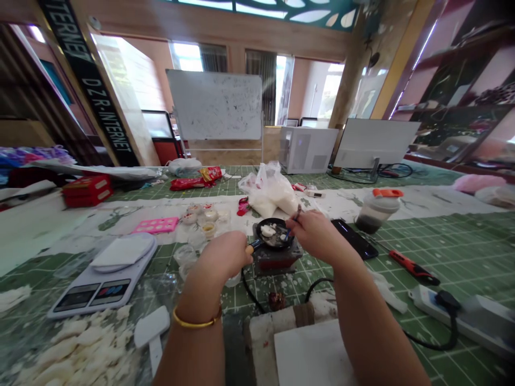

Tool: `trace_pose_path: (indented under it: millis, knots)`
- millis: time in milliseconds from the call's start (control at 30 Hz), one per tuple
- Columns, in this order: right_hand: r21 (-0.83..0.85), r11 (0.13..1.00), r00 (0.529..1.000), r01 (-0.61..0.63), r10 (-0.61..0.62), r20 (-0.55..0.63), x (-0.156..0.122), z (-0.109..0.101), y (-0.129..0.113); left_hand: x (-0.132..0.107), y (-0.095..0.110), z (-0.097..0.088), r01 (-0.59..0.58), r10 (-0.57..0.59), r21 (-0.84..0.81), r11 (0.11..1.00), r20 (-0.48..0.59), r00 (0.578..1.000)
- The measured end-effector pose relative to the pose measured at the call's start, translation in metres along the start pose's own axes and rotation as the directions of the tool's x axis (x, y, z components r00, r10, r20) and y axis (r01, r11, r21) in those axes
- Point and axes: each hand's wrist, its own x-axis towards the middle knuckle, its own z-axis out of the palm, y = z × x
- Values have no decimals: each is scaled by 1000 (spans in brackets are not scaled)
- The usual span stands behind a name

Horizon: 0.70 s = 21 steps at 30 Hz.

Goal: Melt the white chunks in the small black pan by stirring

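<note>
A small black pan (274, 232) sits on a little red-sided burner (277, 258) in the middle of the green mat. A white lump (267, 230) lies in the pan. My left hand (225, 256) is closed around the pan's handle at its left side. My right hand (317, 234) pinches a thin stick-like tool (294, 219) whose tip reaches into the pan's right edge. A gold bangle (197, 321) is on my left wrist.
A kitchen scale (105, 279) stands at the left, white crumbs (76, 348) in front of it. Small cups (203, 220) and a pink mould (156, 225) lie behind. A plastic bag (270, 188), phone (354, 238), lidded jar (378, 210), red cutter (414, 268) and power strip (462, 313) are around.
</note>
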Motion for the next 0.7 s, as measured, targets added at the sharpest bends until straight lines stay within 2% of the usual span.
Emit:
trace_pose_path:
  millis: [133,267,467,600,700]
  knots:
    - [114,993,999,-9,12,-29,-1,-3,-2,0,0,0,3,-3,4,1000,-2,1000]
    - [147,988,993,-42,57,-101,7,7,-5,0,-1,0,-9,9,1,1000,-4,1000]
    - [20,999,999,-27,28,-27,9,14,-5,1,-4,1,-18,18,-9,1000,-11,1000]
    - [39,999,999,34,-33,-8,6,11,-9,0,-4,0,-16,16,-25,1000,-11,1000]
    - [-3,1000,1000,4,-4,-13,8,12,-9,0,-4,1,-11,11,-25,1000,-8,1000]
